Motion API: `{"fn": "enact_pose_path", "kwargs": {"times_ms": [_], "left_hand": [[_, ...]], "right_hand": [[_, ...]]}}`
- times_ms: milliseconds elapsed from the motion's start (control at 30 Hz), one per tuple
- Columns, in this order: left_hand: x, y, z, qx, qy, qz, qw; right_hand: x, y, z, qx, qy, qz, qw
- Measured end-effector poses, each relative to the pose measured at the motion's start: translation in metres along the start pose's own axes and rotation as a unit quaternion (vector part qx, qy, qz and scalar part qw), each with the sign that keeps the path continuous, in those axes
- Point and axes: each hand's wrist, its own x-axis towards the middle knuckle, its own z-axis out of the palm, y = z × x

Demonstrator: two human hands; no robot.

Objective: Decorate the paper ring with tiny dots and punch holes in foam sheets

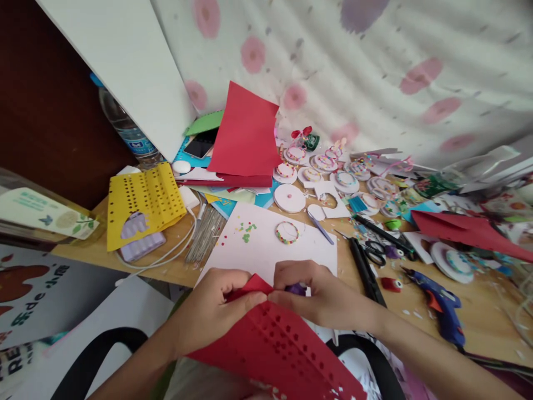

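Note:
A sheet of red paper (287,339), with rows of small punched holes, slants down toward my lap. My left hand (225,303) is closed on its upper edge, thumb on top. Beside it, my right hand (312,294) pinches the same edge, and the two thumb tips almost meet. A small purple object (296,289) shows under the curled right fingers, mostly hidden; I cannot tell whether it is gripped. Beyond my hands lies a white sheet (258,261) with a beaded bracelet (287,233) and green paper bits (247,231) on it.
At the right lie a blue glue gun (441,305), scissors (375,253) and a red craft punch (392,284). Several white discs with bracelets (345,180) crowd the back. Punched yellow paper (145,205), a white cable (191,233) and a water bottle (129,128) are at the left.

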Motion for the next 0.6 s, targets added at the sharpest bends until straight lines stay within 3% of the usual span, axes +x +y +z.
{"fn": "enact_pose_path", "kwargs": {"times_ms": [133,333,467,600], "left_hand": [[0.002,0.004,0.0,-0.025,-0.047,0.012,0.999],[0.009,0.007,0.004,0.006,-0.028,0.061,0.998],[0.011,0.004,0.005,0.037,-0.001,0.105,0.994],[0.013,-0.003,0.0,0.018,0.033,0.084,0.996]], "right_hand": [[0.001,0.003,0.005,0.015,0.025,-0.069,0.997],[-0.002,0.006,0.01,-0.014,0.02,-0.101,0.995],[-0.002,0.004,0.007,-0.018,0.03,-0.087,0.996],[-0.003,0.006,-0.001,-0.053,-0.03,-0.04,0.997]]}}
